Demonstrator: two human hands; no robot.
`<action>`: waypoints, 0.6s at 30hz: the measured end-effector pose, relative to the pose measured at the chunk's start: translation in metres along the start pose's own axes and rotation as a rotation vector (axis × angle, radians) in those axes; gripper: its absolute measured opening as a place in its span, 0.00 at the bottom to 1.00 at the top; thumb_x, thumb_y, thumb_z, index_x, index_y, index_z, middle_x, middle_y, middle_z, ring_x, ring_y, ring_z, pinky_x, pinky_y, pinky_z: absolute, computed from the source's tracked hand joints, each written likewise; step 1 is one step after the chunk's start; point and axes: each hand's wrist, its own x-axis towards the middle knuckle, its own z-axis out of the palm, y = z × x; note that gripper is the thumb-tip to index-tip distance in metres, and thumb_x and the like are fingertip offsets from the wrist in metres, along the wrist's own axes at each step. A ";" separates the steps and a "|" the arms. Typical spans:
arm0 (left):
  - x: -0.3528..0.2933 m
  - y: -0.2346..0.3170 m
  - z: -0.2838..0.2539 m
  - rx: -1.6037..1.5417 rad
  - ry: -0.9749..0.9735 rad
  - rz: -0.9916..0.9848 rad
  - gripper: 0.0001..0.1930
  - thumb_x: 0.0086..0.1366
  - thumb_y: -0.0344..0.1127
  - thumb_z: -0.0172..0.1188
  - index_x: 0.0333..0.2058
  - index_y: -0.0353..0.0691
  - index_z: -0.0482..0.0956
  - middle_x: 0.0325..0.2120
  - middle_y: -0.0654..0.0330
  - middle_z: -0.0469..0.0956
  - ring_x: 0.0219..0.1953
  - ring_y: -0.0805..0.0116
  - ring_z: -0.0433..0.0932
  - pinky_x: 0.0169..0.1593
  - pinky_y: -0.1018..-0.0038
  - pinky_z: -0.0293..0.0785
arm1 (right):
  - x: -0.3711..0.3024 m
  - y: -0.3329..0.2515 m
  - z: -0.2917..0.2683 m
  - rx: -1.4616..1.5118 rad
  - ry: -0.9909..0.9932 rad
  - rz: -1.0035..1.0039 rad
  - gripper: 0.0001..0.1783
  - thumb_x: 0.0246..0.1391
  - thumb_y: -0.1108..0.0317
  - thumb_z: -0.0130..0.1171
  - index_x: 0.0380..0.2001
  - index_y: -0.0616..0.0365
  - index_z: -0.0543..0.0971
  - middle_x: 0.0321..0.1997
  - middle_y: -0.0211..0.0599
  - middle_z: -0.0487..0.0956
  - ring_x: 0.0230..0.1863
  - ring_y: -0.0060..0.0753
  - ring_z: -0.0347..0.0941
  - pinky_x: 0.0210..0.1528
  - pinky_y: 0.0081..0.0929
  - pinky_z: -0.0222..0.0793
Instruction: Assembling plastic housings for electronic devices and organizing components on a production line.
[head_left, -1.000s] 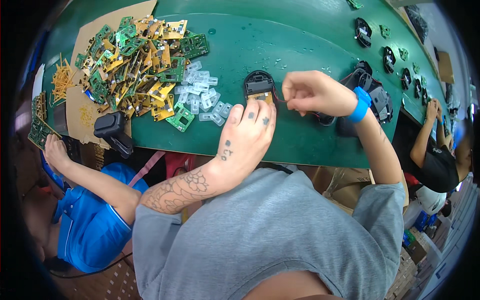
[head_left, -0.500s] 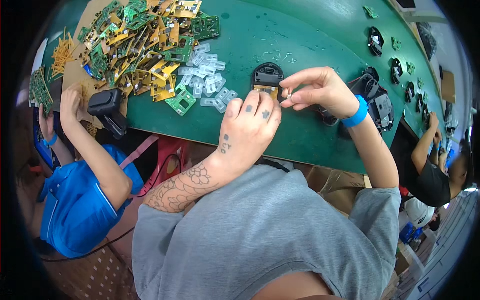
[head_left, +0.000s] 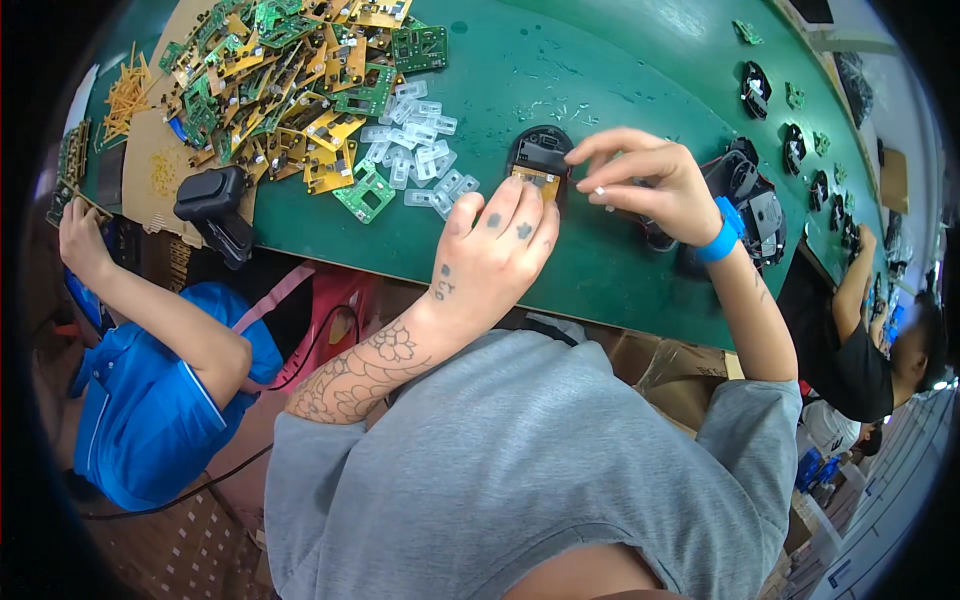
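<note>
A round-ended black plastic housing (head_left: 543, 148) lies on the green table in front of me, with a yellow-brown circuit board (head_left: 537, 181) set in its near part. My left hand (head_left: 497, 240) rests over the near end, curled fingertips pressing on the board and housing; the hand hides the rest of it. Just right of the housing, my right hand (head_left: 655, 185) is raised with its index finger stretched out. A small white piece (head_left: 599, 190), which looks like a connector, sits between its thumb and another finger. Any wire on it is too fine to make out.
A heap of green and yellow circuit boards (head_left: 290, 90) covers the far left, beside clear plastic pieces (head_left: 420, 135). Black housings (head_left: 750, 210) with wires lie right of my hand. A black case-like object (head_left: 212, 205) stands left. Co-workers sit on both sides, one in a blue shirt (head_left: 160, 400).
My right hand's fingers have spread from a tight pinch, and the white piece has shifted slightly right. My left hand stays on the housing. The left co-worker's hand has moved left.
</note>
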 end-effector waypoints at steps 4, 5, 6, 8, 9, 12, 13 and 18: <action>-0.006 -0.008 -0.007 -0.026 -0.041 0.013 0.10 0.57 0.34 0.64 0.39 0.44 0.82 0.49 0.60 0.80 0.54 0.66 0.75 0.50 0.67 0.62 | -0.015 -0.004 -0.005 -0.026 -0.104 0.127 0.11 0.51 0.79 0.67 0.38 0.57 0.89 0.34 0.33 0.84 0.30 0.23 0.73 0.32 0.17 0.69; -0.007 -0.008 -0.007 -0.025 -0.044 0.009 0.10 0.57 0.34 0.64 0.39 0.44 0.82 0.49 0.60 0.80 0.54 0.66 0.75 0.50 0.67 0.62 | -0.016 -0.008 -0.002 -0.024 -0.109 0.128 0.11 0.51 0.79 0.67 0.38 0.57 0.89 0.34 0.33 0.84 0.30 0.23 0.73 0.32 0.17 0.69; -0.009 -0.008 -0.007 -0.016 -0.048 -0.009 0.10 0.57 0.34 0.65 0.39 0.46 0.83 0.50 0.62 0.80 0.54 0.67 0.75 0.51 0.67 0.61 | -0.016 -0.014 0.002 -0.084 -0.031 0.179 0.11 0.51 0.78 0.67 0.39 0.57 0.89 0.34 0.33 0.84 0.31 0.24 0.73 0.33 0.18 0.69; -0.013 -0.006 -0.004 0.003 -0.056 -0.050 0.10 0.56 0.35 0.66 0.39 0.49 0.83 0.53 0.65 0.79 0.55 0.67 0.75 0.53 0.66 0.61 | -0.015 -0.024 0.012 -0.206 0.122 0.281 0.11 0.52 0.78 0.67 0.39 0.57 0.89 0.35 0.34 0.84 0.32 0.24 0.74 0.34 0.19 0.69; -0.015 -0.005 -0.003 0.013 -0.061 -0.072 0.10 0.56 0.35 0.67 0.39 0.50 0.83 0.55 0.66 0.78 0.55 0.67 0.75 0.54 0.65 0.60 | -0.013 -0.025 0.016 -0.267 0.196 0.330 0.11 0.52 0.78 0.67 0.39 0.57 0.89 0.35 0.34 0.84 0.33 0.24 0.74 0.35 0.20 0.69; -0.016 -0.004 0.005 -0.019 -0.022 -0.104 0.09 0.56 0.35 0.67 0.37 0.50 0.83 0.55 0.66 0.79 0.55 0.68 0.75 0.54 0.65 0.60 | -0.004 -0.022 0.024 -0.441 0.148 0.176 0.11 0.52 0.78 0.67 0.39 0.58 0.89 0.35 0.35 0.84 0.32 0.24 0.74 0.35 0.20 0.69; -0.017 -0.004 0.008 -0.034 -0.002 -0.118 0.09 0.56 0.35 0.67 0.37 0.50 0.82 0.55 0.67 0.79 0.55 0.68 0.75 0.54 0.65 0.60 | -0.002 -0.021 0.026 -0.525 0.127 0.096 0.10 0.53 0.78 0.67 0.39 0.58 0.89 0.35 0.35 0.84 0.32 0.23 0.74 0.34 0.20 0.69; -0.022 -0.008 0.012 -0.071 0.025 -0.138 0.07 0.56 0.34 0.68 0.35 0.50 0.81 0.56 0.67 0.78 0.55 0.68 0.75 0.54 0.65 0.61 | 0.002 -0.021 0.027 -0.223 0.053 0.269 0.11 0.53 0.79 0.65 0.40 0.58 0.88 0.36 0.35 0.84 0.32 0.24 0.73 0.36 0.19 0.68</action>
